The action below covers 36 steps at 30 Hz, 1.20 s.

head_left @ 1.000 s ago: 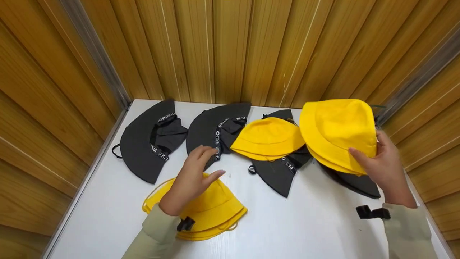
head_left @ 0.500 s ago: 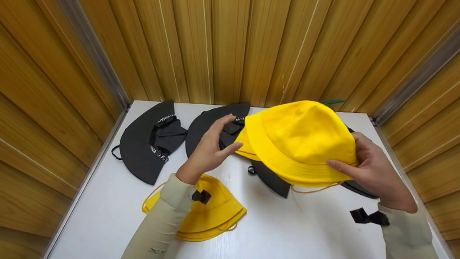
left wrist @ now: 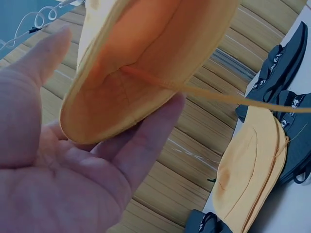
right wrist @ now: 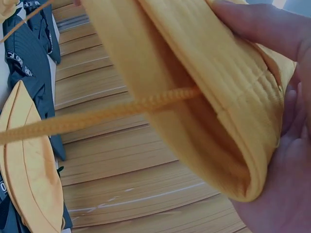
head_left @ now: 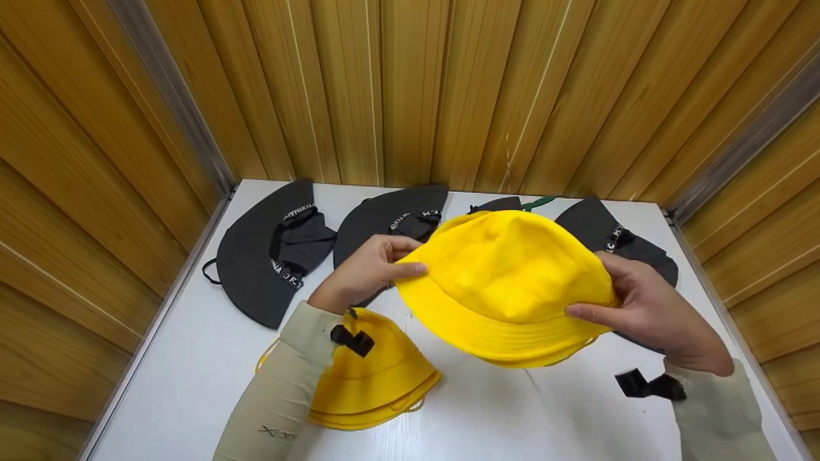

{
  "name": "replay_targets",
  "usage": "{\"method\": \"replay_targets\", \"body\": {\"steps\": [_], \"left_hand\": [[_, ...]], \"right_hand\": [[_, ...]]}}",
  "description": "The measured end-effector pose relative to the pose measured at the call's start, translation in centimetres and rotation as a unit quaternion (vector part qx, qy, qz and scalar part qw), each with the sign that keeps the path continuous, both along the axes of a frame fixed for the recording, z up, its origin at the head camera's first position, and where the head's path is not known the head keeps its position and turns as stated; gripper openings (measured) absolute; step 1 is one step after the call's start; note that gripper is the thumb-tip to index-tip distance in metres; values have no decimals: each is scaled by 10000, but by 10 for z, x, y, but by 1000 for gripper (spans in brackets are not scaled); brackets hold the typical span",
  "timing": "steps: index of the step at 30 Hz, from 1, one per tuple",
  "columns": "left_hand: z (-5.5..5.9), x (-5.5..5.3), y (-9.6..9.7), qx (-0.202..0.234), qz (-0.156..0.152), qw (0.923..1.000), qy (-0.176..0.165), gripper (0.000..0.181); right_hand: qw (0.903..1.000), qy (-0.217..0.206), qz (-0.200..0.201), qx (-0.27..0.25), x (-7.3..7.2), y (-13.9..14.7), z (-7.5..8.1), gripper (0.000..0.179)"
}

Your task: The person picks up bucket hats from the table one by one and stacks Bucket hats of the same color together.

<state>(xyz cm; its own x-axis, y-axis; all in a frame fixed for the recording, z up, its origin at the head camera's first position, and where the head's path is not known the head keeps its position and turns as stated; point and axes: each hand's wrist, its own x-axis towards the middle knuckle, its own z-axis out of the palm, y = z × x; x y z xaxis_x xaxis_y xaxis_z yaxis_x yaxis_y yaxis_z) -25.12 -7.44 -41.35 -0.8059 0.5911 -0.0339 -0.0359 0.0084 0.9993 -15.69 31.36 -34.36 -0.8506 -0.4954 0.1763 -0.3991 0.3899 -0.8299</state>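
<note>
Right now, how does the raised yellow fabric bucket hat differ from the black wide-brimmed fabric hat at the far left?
Pose: the yellow hat is held up in the right hand; the black hat lies on the white table.
Shape: the yellow hat bulges, rounded; the black hat is folded into a half-round.
Markings: the yellow hat looks plain; the black hat shows white lettering.
Both are brimmed.
</note>
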Motion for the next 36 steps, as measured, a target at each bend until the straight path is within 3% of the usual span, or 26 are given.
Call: {"method": "replay_targets", "body": {"steps": [2, 7, 11, 16, 20, 24, 27, 32, 36], "left_hand": [[0, 0, -4, 43, -18, 10000, -4, 35], [6, 1, -14, 93, 479, 9978, 444, 26], [15, 5, -25, 309, 696, 9942, 755, 26], [27, 12, -38, 415, 1022, 9901, 870, 30], [35, 19, -47, 520, 1478, 9832, 941, 32], [44, 24, -58, 637, 2052, 9699, 1145, 34], [49, 29, -66, 668, 2530, 9555, 1364, 36], [54, 42, -84, 693, 3347, 9267, 1562, 42], [52, 59, -102, 483, 3866, 9088, 1490, 45]], "right_hand": [[9998, 88, -141, 128, -2, -2, 0, 48], [9955, 326, -799, 403, -8, -8, -2, 53], [9915, 419, -1138, 462, -16, -10, -6, 58], [9922, 634, -1073, 88, -22, -7, -7, 55], [9848, 816, -1442, -522, -24, -15, -7, 45], [9667, 883, -2187, -994, -24, -34, -5, 31], [9554, 886, -2393, -1487, -26, -48, -4, 28], [9485, 812, -1913, -2392, -27, -74, -8, 32], [9557, 607, -1593, -2401, -22, -95, -21, 33]]}}
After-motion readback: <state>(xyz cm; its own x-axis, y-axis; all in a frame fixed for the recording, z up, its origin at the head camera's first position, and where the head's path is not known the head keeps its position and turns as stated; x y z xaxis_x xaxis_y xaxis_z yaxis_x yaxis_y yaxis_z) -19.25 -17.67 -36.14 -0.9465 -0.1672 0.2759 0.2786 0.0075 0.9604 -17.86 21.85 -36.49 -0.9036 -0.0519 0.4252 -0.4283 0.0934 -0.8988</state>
